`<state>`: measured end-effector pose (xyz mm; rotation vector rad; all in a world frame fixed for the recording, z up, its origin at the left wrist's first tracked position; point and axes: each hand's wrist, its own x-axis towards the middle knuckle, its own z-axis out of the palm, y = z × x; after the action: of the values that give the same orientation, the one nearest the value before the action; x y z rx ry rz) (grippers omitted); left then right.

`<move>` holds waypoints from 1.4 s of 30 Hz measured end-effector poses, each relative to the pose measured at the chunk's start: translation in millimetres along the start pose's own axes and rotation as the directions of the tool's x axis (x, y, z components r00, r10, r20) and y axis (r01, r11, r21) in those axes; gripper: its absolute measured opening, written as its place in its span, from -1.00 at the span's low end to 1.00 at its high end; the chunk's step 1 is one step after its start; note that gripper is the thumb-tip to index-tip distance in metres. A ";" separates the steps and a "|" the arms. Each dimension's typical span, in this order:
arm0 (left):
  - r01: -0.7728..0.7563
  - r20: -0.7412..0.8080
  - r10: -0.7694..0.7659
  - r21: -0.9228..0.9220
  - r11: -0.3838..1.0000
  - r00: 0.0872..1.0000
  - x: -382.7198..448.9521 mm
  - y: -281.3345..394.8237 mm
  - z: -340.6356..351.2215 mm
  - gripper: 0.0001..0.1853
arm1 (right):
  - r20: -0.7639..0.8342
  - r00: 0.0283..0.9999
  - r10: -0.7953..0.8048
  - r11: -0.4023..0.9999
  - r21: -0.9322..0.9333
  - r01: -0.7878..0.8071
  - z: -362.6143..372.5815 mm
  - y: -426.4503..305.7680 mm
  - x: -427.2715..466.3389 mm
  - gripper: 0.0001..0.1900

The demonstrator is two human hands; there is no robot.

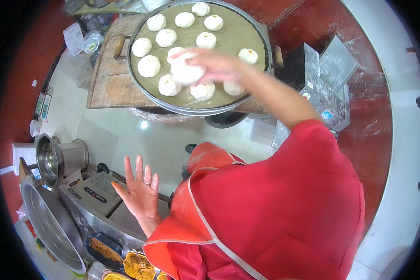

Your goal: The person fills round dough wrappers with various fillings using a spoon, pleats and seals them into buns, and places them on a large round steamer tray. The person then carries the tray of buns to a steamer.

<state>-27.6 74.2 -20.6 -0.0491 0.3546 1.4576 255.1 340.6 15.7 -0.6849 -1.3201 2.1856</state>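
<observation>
My right hand (pixel 213 64), blurred by motion, is over a round steamer tray (pixel 227 21) and grips a white filled bun (pixel 187 71). Beneath it, another bun (pixel 175 54) is partly hidden. Several pleated dough buns stand spaced out on the tray's mesh liner, among them one at the front left (pixel 169 85), one at the front (pixel 202 91) and one at the right (pixel 247 56). Specks of orange filling show on the tops of some. My left hand (pixel 141 196) is held palm up, away from the tray, fingers spread and floury, with an orange smear on the thumb. Nothing lies in it.
The tray rests on a wooden board (pixel 105 84) with handles. Floury metal boxes (pixel 330 91) stand at the right. At lower left are a large metal basin (pixel 52 227), a steel bowl (pixel 49 161), a dark tub of brown filling (pixel 105 252) and a yellow basket (pixel 140 266).
</observation>
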 end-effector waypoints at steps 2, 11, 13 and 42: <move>-0.017 0.011 0.017 -0.018 1.000 1.000 -0.9 -0.4 -7.9 -0.21 | -0.294 0.956 -0.007 0.922 -0.372 -0.108 -61.0 -26.1 -17.4 -0.55; -0.240 0.013 0.240 -0.014 0.971 0.971 -65.1 -3.3 -39.9 -0.29 | -0.447 0.851 -0.275 -0.150 -0.855 -0.497 -221.8 4.9 0.1 -0.38; -0.306 -0.008 0.306 0.016 0.952 0.952 -87.9 -8.4 -43.3 -0.29 | -0.437 0.850 -0.295 -0.263 -0.818 -0.512 -229.3 13.4 2.5 -0.36; -0.786 -0.635 0.509 0.600 -0.149 -0.581 -436.6 -197.6 -61.2 -0.34 | -0.120 0.983 -0.140 -0.296 -0.942 -0.157 -326.4 -128.1 287.7 -0.47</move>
<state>121.7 -384.8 1.5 -1.1967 1.3187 3.1981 267.3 789.5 -48.6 -1.3446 -2.8746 0.1861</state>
